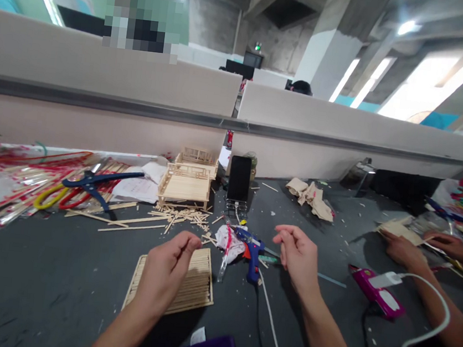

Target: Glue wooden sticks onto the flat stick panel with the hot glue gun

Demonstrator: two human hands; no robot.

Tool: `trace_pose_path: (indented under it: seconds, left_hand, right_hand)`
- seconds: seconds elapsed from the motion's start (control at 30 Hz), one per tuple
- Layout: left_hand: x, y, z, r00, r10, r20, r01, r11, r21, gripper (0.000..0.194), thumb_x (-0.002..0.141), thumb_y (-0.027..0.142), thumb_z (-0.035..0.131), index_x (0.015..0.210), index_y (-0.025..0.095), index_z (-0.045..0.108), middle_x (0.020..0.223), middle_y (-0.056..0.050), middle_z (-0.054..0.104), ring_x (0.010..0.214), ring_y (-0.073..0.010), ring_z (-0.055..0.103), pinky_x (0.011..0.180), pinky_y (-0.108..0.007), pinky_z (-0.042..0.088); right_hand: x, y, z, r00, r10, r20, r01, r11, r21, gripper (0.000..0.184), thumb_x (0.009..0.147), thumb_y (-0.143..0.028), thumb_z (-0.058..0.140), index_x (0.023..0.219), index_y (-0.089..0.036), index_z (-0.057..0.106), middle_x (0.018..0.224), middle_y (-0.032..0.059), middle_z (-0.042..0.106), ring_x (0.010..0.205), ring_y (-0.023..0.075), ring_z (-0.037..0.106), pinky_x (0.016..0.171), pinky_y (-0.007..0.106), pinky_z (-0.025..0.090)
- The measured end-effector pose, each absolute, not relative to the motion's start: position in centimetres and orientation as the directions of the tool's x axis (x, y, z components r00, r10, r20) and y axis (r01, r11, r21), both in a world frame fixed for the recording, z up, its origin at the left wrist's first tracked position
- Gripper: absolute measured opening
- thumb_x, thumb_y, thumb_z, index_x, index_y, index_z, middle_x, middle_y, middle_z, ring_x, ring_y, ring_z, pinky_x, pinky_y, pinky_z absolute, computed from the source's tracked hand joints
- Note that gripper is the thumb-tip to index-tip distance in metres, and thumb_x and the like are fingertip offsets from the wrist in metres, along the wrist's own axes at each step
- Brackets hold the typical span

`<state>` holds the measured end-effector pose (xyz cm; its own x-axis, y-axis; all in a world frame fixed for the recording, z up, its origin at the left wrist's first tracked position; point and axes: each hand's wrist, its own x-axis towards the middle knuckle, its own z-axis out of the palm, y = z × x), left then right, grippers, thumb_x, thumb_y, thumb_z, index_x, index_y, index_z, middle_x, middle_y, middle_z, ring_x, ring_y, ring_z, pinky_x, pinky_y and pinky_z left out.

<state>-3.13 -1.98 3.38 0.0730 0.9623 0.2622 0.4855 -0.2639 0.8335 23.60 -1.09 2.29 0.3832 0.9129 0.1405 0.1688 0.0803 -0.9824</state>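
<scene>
My left hand (pixel 166 263) is closed with thumb and fingers pinched together, over a flat panel of thin wooden sticks (pixel 198 281). The panel lies on the dark table, partly covered by that hand. My right hand (pixel 299 256) hovers to the right of a blue glue gun (pixel 254 257), its fingers curled and pressed together. Whatever either pinch holds, if anything, is too small to make out. Beside the glue gun are a crumpled whitish wrapper (pixel 228 237) and a clear-and-red plastic strip (pixel 224 259). Small stick-built furniture models (pixel 185 185) stand behind the panel.
Loose stick pieces (pixel 184 218) lie before the models. Pliers (pixel 96 183), scissors (pixel 51 196) and bundled sticks fill the left. A phone (pixel 239 179) stands upright at the back. To the right are a magenta power strip (pixel 379 293), cables and a co-worker's hands (pixel 402 248).
</scene>
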Motion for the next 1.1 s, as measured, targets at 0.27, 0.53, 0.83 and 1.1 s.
trace_pose_path:
  seconds: [0.27, 0.53, 0.83, 1.1]
  left_hand:
    - [4.1, -6.9, 4.0, 0.533, 0.846, -0.021, 0.156, -0.074, 0.985, 0.058, 0.066, 0.056, 0.071, 0.11, 0.019, 0.06, 0.082, 0.0, 0.061, 0.062, -0.0121, 0.049, 0.053, -0.021, 0.036]
    - [-1.7, -9.6, 3.5, 0.66, 0.725, 0.197, 0.208, -0.429, 0.879, 0.048, 0.093, 0.048, 0.033, 0.065, 0.021, 0.061, 0.064, -0.004, 0.062, 0.061, -0.0146, 0.057, 0.056, -0.023, 0.039]
    - [-18.6, -8.7, 0.8, -0.252, 0.967, 0.045, 0.662, 0.138, 0.737, 0.044, 0.079, 0.062, 0.045, 0.069, 0.022, 0.058, 0.062, 0.0, 0.059, 0.061, -0.0176, 0.054, 0.057, -0.025, 0.041]
    - [-18.3, -12.2, -2.2, -0.431, 0.882, -0.19, 0.2, 0.299, 0.933, 0.064, 0.063, 0.064, 0.067, 0.11, 0.021, 0.059, 0.085, -0.004, 0.069, 0.069, -0.0187, 0.061, 0.056, -0.024, 0.048]
  right_hand:
    - [16.0, -3.9, 8.0, 0.295, 0.952, 0.08, -0.453, 0.213, -0.866, 0.021, 0.089, -0.04, 0.053, 0.082, -0.02, 0.055, 0.044, -0.0127, 0.027, 0.032, 0.0035, 0.013, 0.031, 0.014, 0.019]
    - [17.4, -8.6, 6.6, 0.103, 0.962, 0.252, 0.463, 0.178, -0.868, 0.024, 0.086, -0.038, 0.055, 0.104, -0.023, 0.062, 0.103, 0.0081, 0.064, 0.093, 0.0215, 0.06, 0.077, 0.031, 0.05]
    - [13.9, -11.2, -0.5, -0.183, 0.979, 0.093, 0.761, 0.201, -0.617, 0.022, 0.092, -0.024, 0.042, 0.104, -0.024, 0.06, 0.096, 0.0052, 0.067, 0.084, 0.0193, 0.066, 0.072, 0.029, 0.052]
    - [11.4, -10.6, -1.7, -0.172, 0.954, 0.246, 0.783, 0.283, -0.553, 0.026, 0.093, -0.022, 0.04, 0.112, -0.023, 0.058, 0.104, 0.0078, 0.065, 0.093, 0.0201, 0.065, 0.08, 0.029, 0.052]
